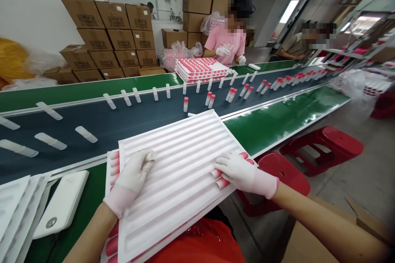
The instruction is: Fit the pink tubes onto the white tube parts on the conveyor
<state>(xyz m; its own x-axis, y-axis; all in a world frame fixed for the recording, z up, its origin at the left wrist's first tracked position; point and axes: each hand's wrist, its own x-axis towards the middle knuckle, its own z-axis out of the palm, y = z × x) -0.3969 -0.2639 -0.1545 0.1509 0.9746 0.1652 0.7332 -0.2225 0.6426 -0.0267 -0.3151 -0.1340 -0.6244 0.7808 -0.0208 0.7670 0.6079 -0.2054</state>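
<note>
A white ridged tray (173, 164) lies tilted in front of me, on top of another tray whose pink-and-white tubes (115, 168) show along the left edge. My left hand (134, 174), in a white glove with a pink cuff, rests on the left part of the top tray. Its fingers are curled together, and whatever they may hold is hidden. At the tray's right side my gloved right hand (236, 170) is closed over a few small pink-and-white tubes (222, 183), which lie in the grooves under its fingers.
Beyond the trays runs a dark conveyor belt (92, 119) carrying white tubes and upright pink-and-white ones. Across it, a person in pink (226, 41) stands by stacked filled trays (202, 72). A white power bank (63, 203) and more trays (18, 213) lie left; red stools (327, 148) stand right.
</note>
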